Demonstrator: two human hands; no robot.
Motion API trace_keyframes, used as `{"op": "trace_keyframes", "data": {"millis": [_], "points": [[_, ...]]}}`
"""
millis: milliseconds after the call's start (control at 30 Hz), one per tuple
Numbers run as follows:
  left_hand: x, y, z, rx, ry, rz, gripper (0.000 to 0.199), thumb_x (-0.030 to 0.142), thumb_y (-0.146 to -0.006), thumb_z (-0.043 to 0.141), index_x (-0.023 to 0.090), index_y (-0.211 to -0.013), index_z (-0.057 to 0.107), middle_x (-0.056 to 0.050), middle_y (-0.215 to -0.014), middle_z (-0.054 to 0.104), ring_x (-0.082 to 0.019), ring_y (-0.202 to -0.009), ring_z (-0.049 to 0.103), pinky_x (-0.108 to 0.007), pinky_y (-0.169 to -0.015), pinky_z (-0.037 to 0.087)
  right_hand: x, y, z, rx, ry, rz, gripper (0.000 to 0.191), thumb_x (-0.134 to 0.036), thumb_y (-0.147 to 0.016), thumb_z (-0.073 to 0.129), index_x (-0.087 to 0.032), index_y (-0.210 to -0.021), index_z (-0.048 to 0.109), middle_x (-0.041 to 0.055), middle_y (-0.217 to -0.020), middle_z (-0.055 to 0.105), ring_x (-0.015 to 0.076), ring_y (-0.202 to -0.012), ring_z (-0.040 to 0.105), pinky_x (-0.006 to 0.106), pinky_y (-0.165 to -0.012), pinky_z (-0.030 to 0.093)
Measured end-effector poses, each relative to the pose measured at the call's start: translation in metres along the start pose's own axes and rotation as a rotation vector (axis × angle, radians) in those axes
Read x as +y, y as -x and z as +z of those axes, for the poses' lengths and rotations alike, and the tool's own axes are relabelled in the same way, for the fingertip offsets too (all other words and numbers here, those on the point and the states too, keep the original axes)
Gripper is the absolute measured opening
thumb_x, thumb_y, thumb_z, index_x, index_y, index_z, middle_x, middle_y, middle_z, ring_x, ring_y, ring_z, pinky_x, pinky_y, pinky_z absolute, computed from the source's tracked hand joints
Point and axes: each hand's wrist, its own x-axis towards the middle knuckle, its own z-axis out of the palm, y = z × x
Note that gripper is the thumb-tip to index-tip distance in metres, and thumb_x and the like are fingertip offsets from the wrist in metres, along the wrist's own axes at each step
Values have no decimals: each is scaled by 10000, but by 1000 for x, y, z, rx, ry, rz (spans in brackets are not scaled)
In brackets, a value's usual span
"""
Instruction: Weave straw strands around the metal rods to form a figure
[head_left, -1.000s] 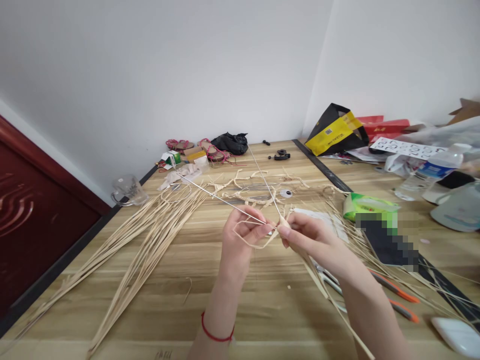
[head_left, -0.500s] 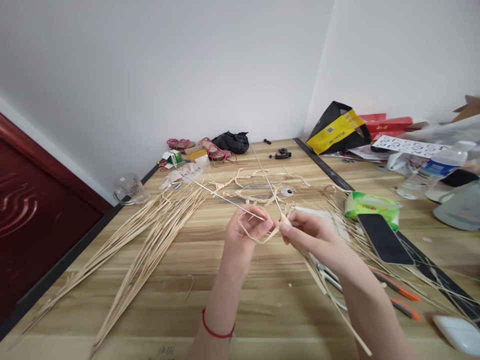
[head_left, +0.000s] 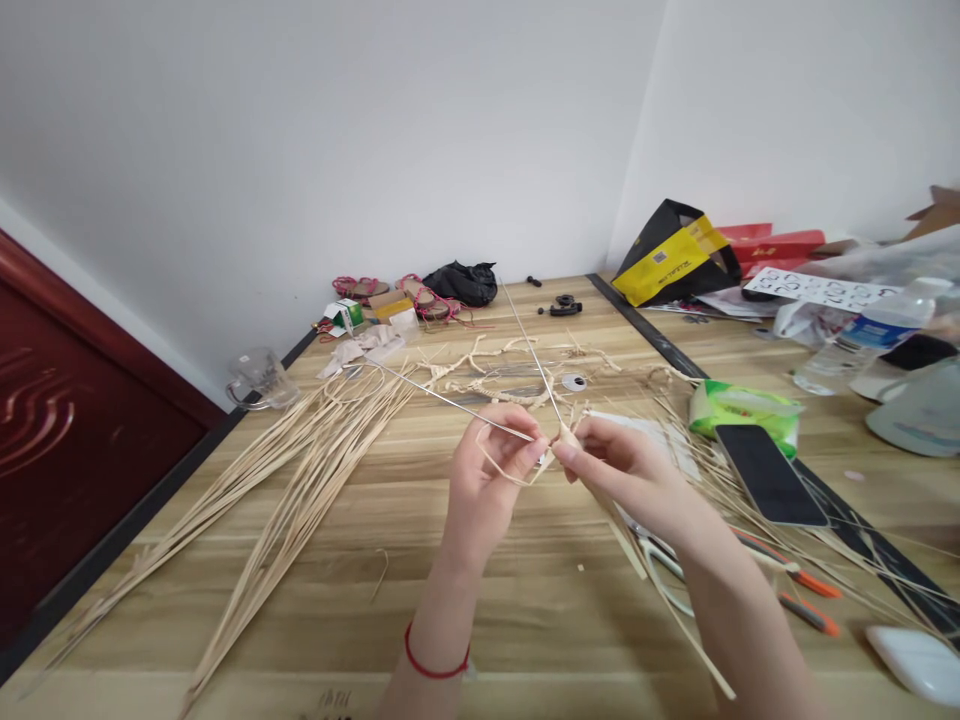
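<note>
In closed L grip (head_left: 484, 475): wire (head_left: 450, 402).

Has a phone (head_left: 772, 475) just beside a green packet (head_left: 739, 412) on the worktop (head_left: 315, 600), and a glass mug (head_left: 262, 379) well apart.

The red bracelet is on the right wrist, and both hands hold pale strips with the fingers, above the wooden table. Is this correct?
Not quite: the head view shows the red bracelet on the left wrist. The rest is correct: the left hand and right hand hold pale strips with the fingers, above the wooden table.
</note>
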Motion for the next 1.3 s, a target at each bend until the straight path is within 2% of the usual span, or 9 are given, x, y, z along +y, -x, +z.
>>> {"op": "trace_keyframes", "data": {"millis": [100, 267, 467, 633, 767, 933, 1100, 1300], "points": [[1, 1, -2, -4, -12, -17, 163, 174, -810, 684, 218, -940, 597, -2, -888, 586, -108, -797, 577, -208, -713, 468, 0, 1, 0, 0, 12, -10, 353, -527, -836, 609, -198, -722, 549, -1, -635, 549, 132, -597, 495, 250, -537, 386], [2, 3, -3, -92, -19, -25, 177, 226, -880, 609, 250, -1053, 579, -14, -925, 572, -121, -841, 581, -236, -772, 476, 0, 2, -3, -27, 32, 5, 325, -501, -855, 598, -199, -745, 552, -6, -654, 535, 125, -596, 474, 245, -526, 375], [0, 1, -4, -160, 78, -76, 260, 198, -849, 649, 272, -1083, 563, 3, -894, 504, -83, -755, 509, -168, -622, 427, 3, 1, -3, -104, 6, 18, 309, -490, -837, 629, -200, -760, 558, 0, -672, 557, 123, -600, 477, 240, -508, 376], [-1, -4, -8, -77, 95, -118, 337, 151, -732, 762, 243, -1000, 580, 39, -816, 506, -61, -709, 551, -162, -658, 464, 6, 1, -3, -60, 50, 18, 333, -503, -856, 600, -194, -747, 541, -11, -671, 503, 114, -605, 447, 244, -520, 356], [-1, -6, -11, -56, 101, -156, 448, 99, -628, 818, 235, -981, 578, 50, -846, 527, -62, -704, 599, -170, -668, 496, 6, 2, -3, -49, 69, 26, 348, -528, -847, 596, -196, -757, 547, -4, -692, 498, 124, -630, 449, 253, -527, 345], [1, -6, -13, -32, 96, -183, 455, 88, -609, 823, 229, -958, 567, 52, -878, 560, -90, -720, 665, -226, -729, 545, 3, 3, -4, -39, 68, 26, 343, -528, -840, 603, -199, -755, 555, 4, -707, 509, 135, -651, 466, 262, -545, 354], [4, -5, -11, 13, 7, -142, 372, 113, -637, 813, 204, -915, 583, 24, -894, 630, -106, -743, 675, -218, -692, 553, 3, 3, -2, -20, 61, 20, 340, -525, -842, 603, -200, -751, 558, 2, -697, 514, 137, -655, 473, 264, -553, 361], [0, -5, -9, 9, 78, -139, 350, 126, -632, 824, 193, -888, 594, 30, -765, 643, -92, -719, 640, -203, -698, 528, 2, 2, -3, -23, 10, 21, 325, -502, -839, 623, -196, -745, 565, -1, -691, 523, 133, -658, 478, 261, -563, 364]]}}
